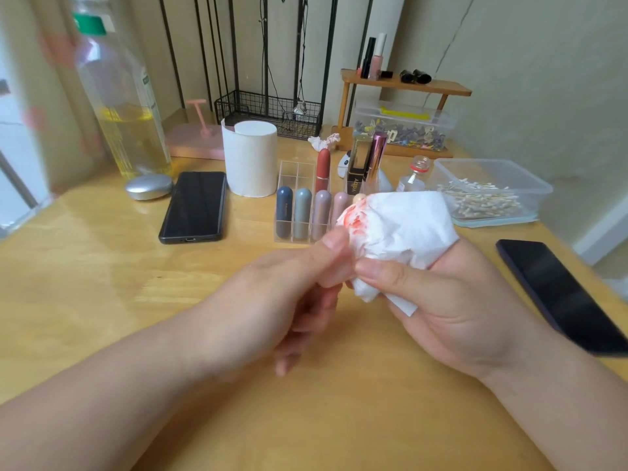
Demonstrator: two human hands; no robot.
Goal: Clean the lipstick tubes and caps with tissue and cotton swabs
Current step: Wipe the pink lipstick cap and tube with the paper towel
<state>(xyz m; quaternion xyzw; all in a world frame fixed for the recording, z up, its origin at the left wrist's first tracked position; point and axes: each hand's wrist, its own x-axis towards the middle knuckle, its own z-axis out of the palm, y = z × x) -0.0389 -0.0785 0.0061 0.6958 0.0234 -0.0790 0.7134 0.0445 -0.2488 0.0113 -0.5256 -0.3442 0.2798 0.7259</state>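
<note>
A white tissue (404, 226) smeared with red-orange lipstick is bunched between both hands above the table. My right hand (452, 300) grips it from below, thumb across the front. My left hand (289, 294) pinches the tissue's left side with thumb and curled fingers; whatever is wrapped inside is hidden. Behind, a clear organizer (295, 185) holds several capped lipstick tubes (302, 212) in blue, grey, mauve and pink, with a red tube (323, 168) standing upright. A clear box of cotton swabs (486, 195) sits at the right.
A tissue roll (251, 158), a black phone (195, 205), a silver case (148, 186) and a large oil bottle (125, 107) stand at the left back. A second phone (564, 294) lies at the right edge. A wooden shelf (407, 85) and small glass bottle (413, 175) stand behind.
</note>
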